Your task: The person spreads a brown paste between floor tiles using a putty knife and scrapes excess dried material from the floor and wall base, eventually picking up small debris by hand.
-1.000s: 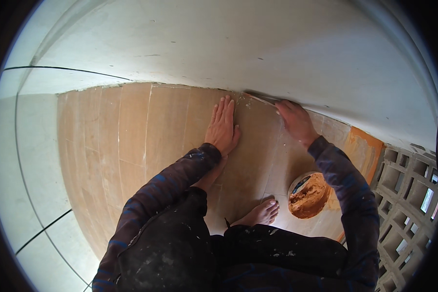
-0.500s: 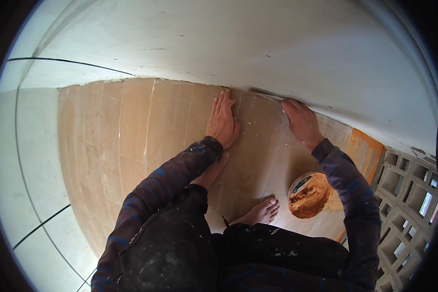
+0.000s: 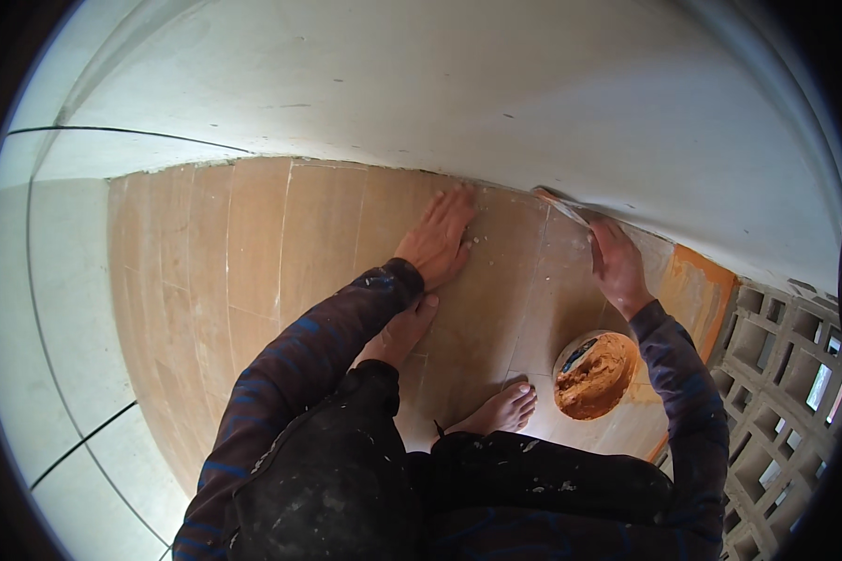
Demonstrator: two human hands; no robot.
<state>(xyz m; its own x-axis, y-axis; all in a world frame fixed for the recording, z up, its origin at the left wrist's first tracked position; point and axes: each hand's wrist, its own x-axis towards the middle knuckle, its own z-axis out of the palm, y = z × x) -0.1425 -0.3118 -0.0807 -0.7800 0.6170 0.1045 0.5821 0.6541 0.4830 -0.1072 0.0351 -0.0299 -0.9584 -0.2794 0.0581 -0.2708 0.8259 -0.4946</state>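
One round tub [image 3: 558, 370] stands on the wood-look plank floor [image 3: 323, 252], holding orange-brown paste [image 3: 603, 379], heaped and furrowed unevenly; at its left side a dark bluish patch [image 3: 581, 354] shows on the inside. Beyond the tub, toward the pale wall [image 3: 421, 84], the right hand [image 3: 617, 266] pinches a thin putty knife [image 3: 564, 208] between thumb and fingers. The tool slants away to the left from that hand, close along the line where floor and wall meet, with orange-brown colour at its tip; whether its edge touches the wall, I cannot tell. Also beyond the tub but well to its left, the left hand [image 3: 440, 234] is palm-down on the floor, gripping nothing, its fingers stretched out with narrow gaps and blurred tips. Just left of the tub is a bare foot [image 3: 500, 409]. Right of the tub rises a grey lattice block wall [image 3: 741, 338], and an orange coating [image 3: 700, 280] lies on the floor beyond the tub, near the lattice.
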